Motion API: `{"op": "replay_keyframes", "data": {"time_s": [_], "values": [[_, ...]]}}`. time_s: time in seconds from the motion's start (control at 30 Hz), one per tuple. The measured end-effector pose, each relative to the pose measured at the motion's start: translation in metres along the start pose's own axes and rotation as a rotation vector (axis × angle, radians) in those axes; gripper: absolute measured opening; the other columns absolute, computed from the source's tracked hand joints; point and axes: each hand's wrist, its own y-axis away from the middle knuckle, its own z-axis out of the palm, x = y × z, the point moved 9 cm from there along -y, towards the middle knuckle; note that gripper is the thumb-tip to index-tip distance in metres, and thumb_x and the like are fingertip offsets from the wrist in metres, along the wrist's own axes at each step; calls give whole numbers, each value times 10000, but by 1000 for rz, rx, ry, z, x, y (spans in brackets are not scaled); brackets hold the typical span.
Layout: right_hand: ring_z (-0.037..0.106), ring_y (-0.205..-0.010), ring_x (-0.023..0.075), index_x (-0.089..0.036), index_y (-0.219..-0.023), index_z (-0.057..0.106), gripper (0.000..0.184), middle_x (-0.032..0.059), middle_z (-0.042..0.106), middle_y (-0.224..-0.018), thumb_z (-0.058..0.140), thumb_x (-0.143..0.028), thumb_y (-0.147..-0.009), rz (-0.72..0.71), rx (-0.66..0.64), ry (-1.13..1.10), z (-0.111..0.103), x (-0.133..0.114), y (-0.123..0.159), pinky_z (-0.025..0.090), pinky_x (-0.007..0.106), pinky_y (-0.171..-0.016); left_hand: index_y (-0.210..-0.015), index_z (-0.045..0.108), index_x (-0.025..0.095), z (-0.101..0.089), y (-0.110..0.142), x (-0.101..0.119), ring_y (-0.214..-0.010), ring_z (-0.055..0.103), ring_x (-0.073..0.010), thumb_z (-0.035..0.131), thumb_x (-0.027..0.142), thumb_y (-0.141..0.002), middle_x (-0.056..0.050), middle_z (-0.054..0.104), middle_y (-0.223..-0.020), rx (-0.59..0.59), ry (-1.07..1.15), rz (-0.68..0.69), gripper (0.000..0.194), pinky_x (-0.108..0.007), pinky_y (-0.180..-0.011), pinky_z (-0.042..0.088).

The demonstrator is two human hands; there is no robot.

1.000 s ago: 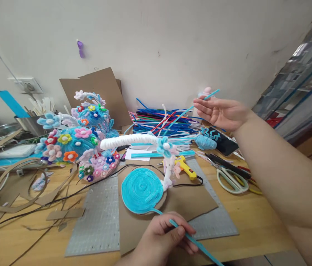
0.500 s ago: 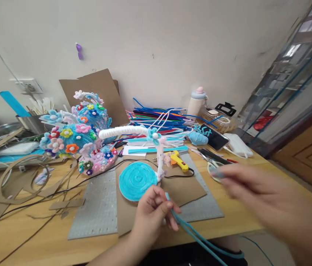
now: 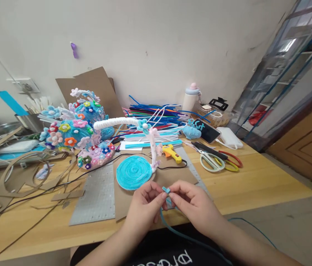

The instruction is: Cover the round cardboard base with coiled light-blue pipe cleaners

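The left hand [image 3: 147, 203] and right hand [image 3: 194, 203] sit close together, each grip pinched on blue pipe cleaner [image 3: 166, 190] by the worktop's [image 3: 266, 177] near edge; whether one strand or two is hard to tell; a length droops below; beyond lies a blue disc [image 3: 134, 172] on cardboard [image 3: 182, 177]; a glue gun [image 3: 172, 153] stands farther back.

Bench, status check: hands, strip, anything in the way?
Left hand and right hand together, pinching light-blue strip. Strip's tail hanging below. Nothing visibly blocking; blue spiral disc just beyond, yellow glue gun farther back.
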Motion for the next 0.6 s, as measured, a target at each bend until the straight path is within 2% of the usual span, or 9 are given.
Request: {"op": "replay_keyframes", "data": {"time_s": [0.13, 0.27, 0.43, 0.5, 0.6], "values": [[620, -702, 162, -219, -801, 581, 142, -2, 648, -727, 554, -337, -875, 19, -1, -60, 7, -1, -3, 490, 296, -673, -836, 526, 151, -2, 2, -2, -299, 367, -15, 735, 474, -700, 44, 586, -523, 8, 21, -6, 408, -107, -277, 256], [608, -698, 164, -224, -740, 589, 170, -4, 638, -705, 561, -341, -860, 10, -12, -39, 9, -4, -4, 478, 302, -682, -812, 519, 152, -4, 3, -2, -290, 362, -11, 732, 469, -705, 40, 593, -527, 17, 11, -4, 397, -107, -273, 253], [572, -640, 139, -210, -754, 604, 205, -7, 620, -677, 584, -392, -847, 61, -37, -151, 12, -2, -5, 444, 269, -609, -775, 505, 162, -3, 3, -2, -288, 355, -12, 749, 437, -690, 40, 601, -519, 9, 28, -13, 377, -116, -281, 232], [529, -580, 116, -205, -725, 596, 244, -14, 599, -649, 587, -415, -848, 77, -50, -177, 13, -1, -5, 407, 248, -547, -735, 498, 164, -3, 4, 0, -323, 412, -26, 752, 403, -690, 32, 609, -517, 7, 15, 6, 351, -121, -314, 273], [452, -508, 91, -199, -691, 586, 289, -22, 563, -617, 594, -447, -839, 91, -39, -188, 12, 1, -5, 332, 228, -467, -708, 520, 159, -4, 6, 3, -462, 558, -75, 732, 334, -713, 6, 641, -552, 32, -44, 54, 274, -155, -437, 415]]}}
